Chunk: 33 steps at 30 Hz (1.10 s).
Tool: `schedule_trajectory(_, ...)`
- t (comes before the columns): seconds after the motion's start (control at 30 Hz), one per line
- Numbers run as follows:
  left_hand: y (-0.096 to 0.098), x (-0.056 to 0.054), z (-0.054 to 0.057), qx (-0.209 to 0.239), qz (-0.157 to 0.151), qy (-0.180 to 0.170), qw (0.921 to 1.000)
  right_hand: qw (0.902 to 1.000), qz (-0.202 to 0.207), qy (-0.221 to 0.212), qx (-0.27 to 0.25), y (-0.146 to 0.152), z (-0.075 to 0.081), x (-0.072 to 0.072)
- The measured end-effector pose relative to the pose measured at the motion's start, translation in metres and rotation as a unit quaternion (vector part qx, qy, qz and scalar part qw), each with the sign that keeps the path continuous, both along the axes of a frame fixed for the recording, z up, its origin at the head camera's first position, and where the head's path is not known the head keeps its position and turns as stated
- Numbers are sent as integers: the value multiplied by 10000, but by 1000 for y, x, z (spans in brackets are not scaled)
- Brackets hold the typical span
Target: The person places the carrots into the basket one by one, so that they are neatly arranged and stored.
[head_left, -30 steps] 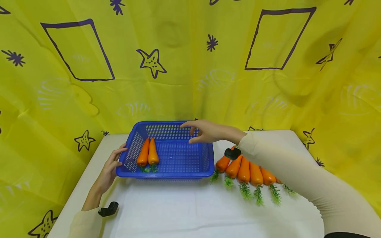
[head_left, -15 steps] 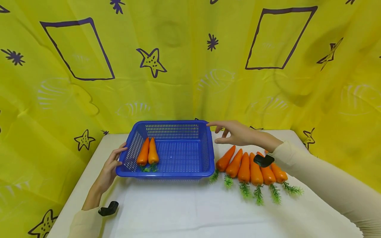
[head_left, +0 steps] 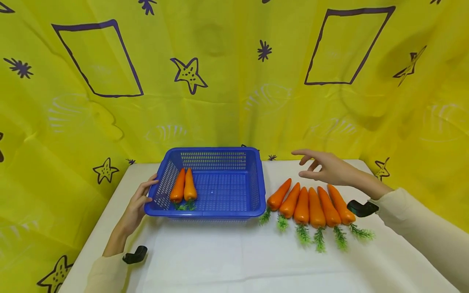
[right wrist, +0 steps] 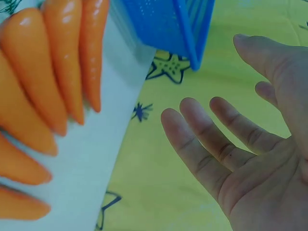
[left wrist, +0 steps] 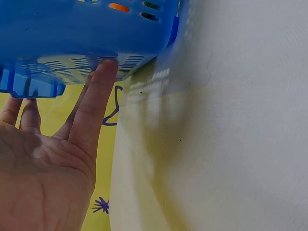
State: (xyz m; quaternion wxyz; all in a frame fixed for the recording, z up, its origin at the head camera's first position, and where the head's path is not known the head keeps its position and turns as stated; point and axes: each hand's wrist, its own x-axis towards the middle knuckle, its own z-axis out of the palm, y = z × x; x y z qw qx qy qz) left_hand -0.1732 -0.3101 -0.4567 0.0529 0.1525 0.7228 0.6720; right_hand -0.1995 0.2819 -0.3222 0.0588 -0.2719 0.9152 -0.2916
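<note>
A blue plastic basket (head_left: 205, 213) with slotted walls stands at the middle left. Two orange carrots (head_left: 184, 189) with green tops lie inside it at the left. My left hand (head_left: 133, 207) rests against the basket's left side, fingertips right at the rim; in the left wrist view one straight finger (left wrist: 98, 94) touches the outer wall. To the basket's right, several carrots (head_left: 302, 207) lie fanned side by side, leafy ends toward me. Above their far ends hovers my right hand (head_left: 326, 166), holding nothing, its fingers loosely bent. Its palm and spread fingers show in the right wrist view.
A white cloth (head_left: 220, 256) covers the table under everything. Behind and at both sides hangs a yellow curtain (head_left: 220, 118) with dark star and square drawings, close to the table's far edge.
My right hand has moved right, from over the basket to above the carrots' far ends, uncovering the carrots. My left hand keeps its place at the basket, which has not moved.
</note>
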Motion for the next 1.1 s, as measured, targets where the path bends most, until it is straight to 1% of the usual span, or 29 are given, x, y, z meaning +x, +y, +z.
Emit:
schedule_trajectory(0.13, 1, -1, -1, 0, 26, -27, 10000, 9998, -147, -44, -149, 20, -6, 8)
schedule_trajectory(0.37, 1, -2, -1, -9, 39, -51, 10000, 9983, -327, 422, -245, 54, -20, 21)
schedule_trajectory(0.53, 0, -2, 0, -24, 62, -18, 10000, 9973, -482, 376, -397, 74, -27, 32)
schedule_trajectory(0.67, 0, -2, 0, -58, 73, 9, 10000, 9965, -686, 307, -368, 85, -31, 41)
schedule_trajectory(0.73, -1, -2, 0, -73, 76, 39, 9999, 9964, -704, 278, -374, 89, -33, 44)
schedule_trajectory(0.87, -1, -2, -1, -70, 66, 105, 9999, 9957, -809, 48, -455, 94, -38, 47)
schedule_trajectory(0.97, -1, -2, -1, -35, 34, 135, 9999, 9930, -976, -366, -550, 98, -43, 46)
schedule_trajectory(1.1, -1, -1, -1, -47, 41, 109, 9999, 9855, -1243, -959, -646, 103, -50, 41)
